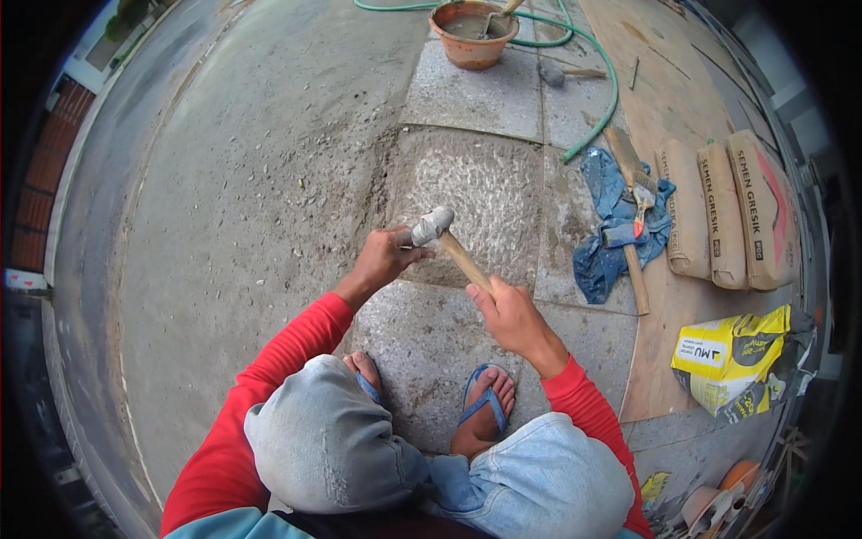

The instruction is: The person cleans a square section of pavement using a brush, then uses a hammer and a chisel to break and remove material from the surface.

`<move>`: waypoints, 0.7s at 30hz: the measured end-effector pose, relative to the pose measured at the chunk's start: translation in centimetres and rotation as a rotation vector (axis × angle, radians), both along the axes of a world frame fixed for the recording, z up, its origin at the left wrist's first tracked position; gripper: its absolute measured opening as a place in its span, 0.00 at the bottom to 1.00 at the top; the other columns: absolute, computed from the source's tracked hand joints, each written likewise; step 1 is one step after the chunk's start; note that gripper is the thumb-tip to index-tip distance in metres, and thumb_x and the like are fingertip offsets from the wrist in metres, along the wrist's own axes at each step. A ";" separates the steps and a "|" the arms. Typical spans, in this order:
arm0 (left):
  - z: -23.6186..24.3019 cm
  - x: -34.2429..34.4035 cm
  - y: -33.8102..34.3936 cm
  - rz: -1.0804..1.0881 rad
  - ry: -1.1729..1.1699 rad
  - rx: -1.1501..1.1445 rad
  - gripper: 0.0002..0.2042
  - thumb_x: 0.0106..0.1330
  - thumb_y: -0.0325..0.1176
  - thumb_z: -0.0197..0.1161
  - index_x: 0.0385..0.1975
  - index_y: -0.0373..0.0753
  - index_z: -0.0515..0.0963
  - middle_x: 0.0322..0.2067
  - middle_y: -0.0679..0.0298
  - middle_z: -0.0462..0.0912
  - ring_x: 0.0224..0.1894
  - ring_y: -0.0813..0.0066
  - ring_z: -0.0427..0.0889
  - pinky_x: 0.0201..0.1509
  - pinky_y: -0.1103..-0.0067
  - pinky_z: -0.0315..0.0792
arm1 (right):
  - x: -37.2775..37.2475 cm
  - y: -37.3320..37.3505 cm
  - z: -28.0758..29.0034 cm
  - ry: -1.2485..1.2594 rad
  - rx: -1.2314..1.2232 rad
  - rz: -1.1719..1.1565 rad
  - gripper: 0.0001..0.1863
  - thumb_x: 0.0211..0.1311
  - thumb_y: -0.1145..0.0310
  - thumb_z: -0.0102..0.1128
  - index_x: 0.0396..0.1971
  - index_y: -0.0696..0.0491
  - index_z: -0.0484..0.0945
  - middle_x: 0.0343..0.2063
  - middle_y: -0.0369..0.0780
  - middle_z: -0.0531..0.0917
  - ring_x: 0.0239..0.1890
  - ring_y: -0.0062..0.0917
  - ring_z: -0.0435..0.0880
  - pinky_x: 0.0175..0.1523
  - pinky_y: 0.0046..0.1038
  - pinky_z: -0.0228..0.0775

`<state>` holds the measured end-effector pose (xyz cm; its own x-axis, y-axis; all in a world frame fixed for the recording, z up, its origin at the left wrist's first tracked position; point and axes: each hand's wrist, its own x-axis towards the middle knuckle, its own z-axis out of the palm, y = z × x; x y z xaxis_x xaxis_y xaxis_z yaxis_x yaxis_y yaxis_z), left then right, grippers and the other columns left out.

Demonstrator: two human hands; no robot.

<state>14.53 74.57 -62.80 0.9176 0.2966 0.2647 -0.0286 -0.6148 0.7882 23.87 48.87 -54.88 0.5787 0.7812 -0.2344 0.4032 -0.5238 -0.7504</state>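
My right hand (514,319) is closed round the wooden handle of a hammer (467,260), whose grey, mortar-caked head lies over the near left part of a rough slab. My left hand (384,262) is closed on a grey metal chisel (404,238); the fingers hide most of it. The hammer head is at the chisel's end, and I cannot tell whether they touch. Beneath is the recessed grey slab (476,198), its surface covered in pale pecked marks. Crumbled mortar lines its left edge.
At the far side stands an orange bucket (471,56) of grey mix with a trowel, near a green hose (603,126) and a mallet (554,74). To the right are a blue cloth (597,265), a long-handled tool (636,278), brown sacks (718,216) and a yellow bag (732,359).
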 end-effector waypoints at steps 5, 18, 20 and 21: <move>0.2 -0.4 0.6 0.046 0.096 0.000 0.13 0.61 0.36 0.79 0.38 0.36 0.87 0.34 0.62 0.87 0.32 0.74 0.85 0.38 0.74 0.78 | 1.6 -2.0 6.3 0.411 0.463 -0.238 0.25 0.82 0.48 0.49 0.31 0.56 0.73 0.16 0.33 0.73 0.16 0.19 0.71 0.21 0.26 0.61; 0.1 -1.0 0.5 0.113 0.071 -0.049 0.13 0.60 0.34 0.80 0.39 0.34 0.87 0.34 0.63 0.89 0.32 0.76 0.86 0.37 0.76 0.79 | 0.0 -0.9 0.6 0.056 0.072 -0.100 0.29 0.81 0.47 0.50 0.28 0.60 0.73 0.17 0.53 0.76 0.21 0.42 0.84 0.28 0.39 0.69; 0.3 -1.3 0.3 0.119 0.147 -0.058 0.13 0.60 0.35 0.80 0.37 0.34 0.86 0.32 0.63 0.88 0.31 0.77 0.85 0.36 0.76 0.78 | 0.6 -1.7 3.4 0.172 0.309 -0.171 0.28 0.81 0.46 0.49 0.30 0.58 0.72 0.16 0.41 0.75 0.18 0.27 0.77 0.25 0.32 0.66; 0.3 -1.2 0.3 0.083 0.114 -0.036 0.13 0.60 0.35 0.80 0.37 0.34 0.86 0.32 0.63 0.88 0.30 0.76 0.84 0.36 0.76 0.78 | 1.1 -2.0 5.4 0.243 0.401 -0.201 0.28 0.81 0.46 0.48 0.29 0.57 0.72 0.16 0.36 0.74 0.16 0.21 0.73 0.23 0.28 0.64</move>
